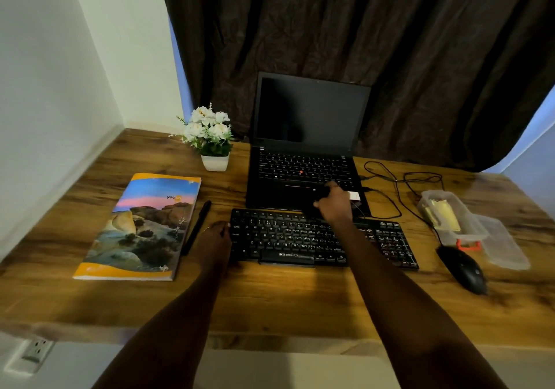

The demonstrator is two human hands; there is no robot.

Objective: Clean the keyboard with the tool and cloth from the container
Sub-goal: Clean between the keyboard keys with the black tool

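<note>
A black Zebronics keyboard (300,240) lies on the wooden desk in front of the laptop. My left hand (215,234) holds the keyboard's left edge, with the fingers curled over it. My right hand (335,202) hovers over the keyboard's top edge and grips a dark tool (310,208); the tool is blurred, and a pale end sticks out to the right of the hand. A clear plastic container (450,217) stands at the right with a yellow cloth (444,213) inside it.
An open black laptop (309,136) stands behind the keyboard, with cables (399,184) to its right. The container's lid (504,247) and a black mouse (464,268) lie at the right. At the left are a notebook (144,226), a black pen (196,226) and a potted white flower (210,136).
</note>
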